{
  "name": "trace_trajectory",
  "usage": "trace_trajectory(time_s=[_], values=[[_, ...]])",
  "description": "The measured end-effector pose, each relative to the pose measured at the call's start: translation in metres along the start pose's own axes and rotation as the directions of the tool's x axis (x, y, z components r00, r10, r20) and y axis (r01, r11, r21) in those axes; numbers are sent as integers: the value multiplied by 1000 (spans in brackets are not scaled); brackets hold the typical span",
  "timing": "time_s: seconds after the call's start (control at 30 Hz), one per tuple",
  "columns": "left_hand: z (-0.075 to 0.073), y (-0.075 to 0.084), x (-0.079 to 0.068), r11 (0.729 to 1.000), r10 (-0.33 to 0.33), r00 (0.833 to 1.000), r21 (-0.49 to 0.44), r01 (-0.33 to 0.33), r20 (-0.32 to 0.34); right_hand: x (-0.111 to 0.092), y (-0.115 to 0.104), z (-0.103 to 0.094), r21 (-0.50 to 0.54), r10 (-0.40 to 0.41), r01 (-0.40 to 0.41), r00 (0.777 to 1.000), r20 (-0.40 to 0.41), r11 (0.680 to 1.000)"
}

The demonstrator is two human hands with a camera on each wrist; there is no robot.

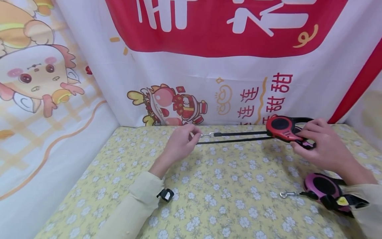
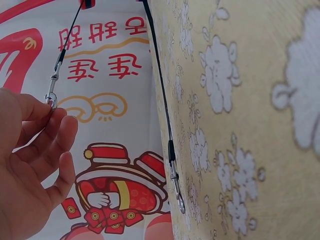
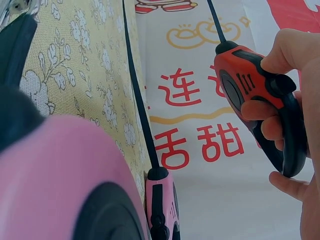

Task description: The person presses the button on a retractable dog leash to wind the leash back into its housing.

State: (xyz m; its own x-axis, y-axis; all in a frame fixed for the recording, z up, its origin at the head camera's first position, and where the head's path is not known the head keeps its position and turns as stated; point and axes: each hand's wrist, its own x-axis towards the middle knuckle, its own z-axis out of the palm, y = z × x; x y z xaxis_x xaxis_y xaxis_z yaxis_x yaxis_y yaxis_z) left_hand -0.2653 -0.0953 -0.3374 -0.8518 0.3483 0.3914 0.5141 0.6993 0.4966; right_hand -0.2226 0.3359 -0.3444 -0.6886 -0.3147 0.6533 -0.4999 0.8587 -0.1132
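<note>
My right hand [image 1: 326,146] grips the handle of a red and black retractable dog leash [image 1: 280,127], held up at the back right. Its black cord [image 1: 241,134] stretches left to a silver metal clip [image 1: 207,135]. That clip is pinched between the thumb and fingers of my left hand [image 1: 182,141]. In the left wrist view, the clip [image 2: 52,98] hangs from the fingertips while the other fingers are loosely bent. A second black cord [image 3: 135,82] runs along the table from a pink retractable leash [image 3: 161,200], ending in its own clip [image 2: 178,197].
Under my right forearm lies another pink and black leash [image 1: 320,184], its silver clip [image 1: 284,194] pointing left. A yellow flowered cloth [image 1: 209,205] covers the table. Behind it hangs a printed white and red curtain [image 1: 179,66]; another printed cloth [image 1: 59,132] is at the left.
</note>
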Motion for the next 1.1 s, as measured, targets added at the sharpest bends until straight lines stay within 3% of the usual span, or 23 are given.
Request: trace_trajectory(time_s=[0.7,1.1], values=[[0,3,0,999,38,999,29,-38,0,2,0,-2,-22,17,-17,999,31,1000],[1,5,-3,999,41,999,32,-41,-6,1,-3,0,2,-30,30,1000,10,1000]])
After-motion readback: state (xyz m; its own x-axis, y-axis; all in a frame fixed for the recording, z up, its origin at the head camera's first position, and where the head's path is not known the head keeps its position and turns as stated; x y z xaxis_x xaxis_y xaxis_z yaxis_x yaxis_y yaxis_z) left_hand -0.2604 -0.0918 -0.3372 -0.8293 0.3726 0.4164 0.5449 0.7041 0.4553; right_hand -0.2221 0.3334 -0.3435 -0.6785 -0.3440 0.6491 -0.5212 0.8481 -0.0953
